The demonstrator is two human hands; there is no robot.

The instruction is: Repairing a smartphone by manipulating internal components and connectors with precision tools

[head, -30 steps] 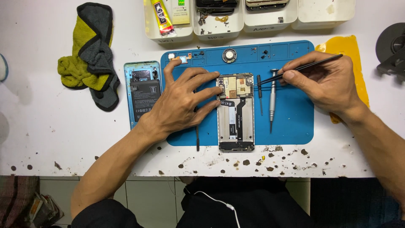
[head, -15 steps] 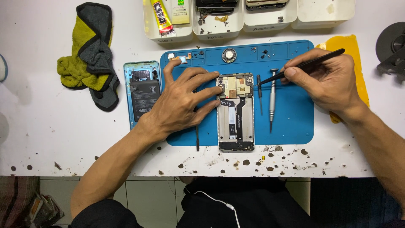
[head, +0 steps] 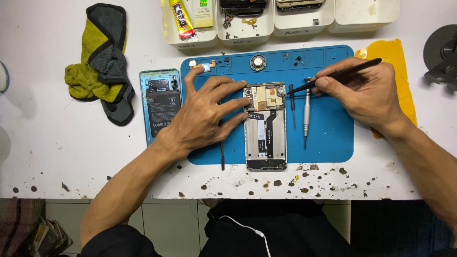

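The opened phone (head: 265,126) lies face down in the middle of the blue mat (head: 333,138), its board and flex bare, its lower end just over the mat's near edge. The left hand (head: 204,116) lies spread across the phone's left side, fingertips pressing on the upper frame beside the camera, gripping nothing but pinning the body flat. The right hand (head: 366,90) pinches black tweezers (head: 333,76) between thumb and forefinger, their tips down at the top right corner of the board. To my eye, good work here means that the pinning fingers stay on the frame and off the board, while the tweezers come in at a low angle and only lightly, since the parts there look tiny. A small screwdriver (head: 307,112) and a thinner tool (head: 292,105) lie just right of the phone. A back cover (head: 161,105) lies beside the mat's left edge, a rag (head: 102,62) further left, and trays (head: 243,21) line the far side.
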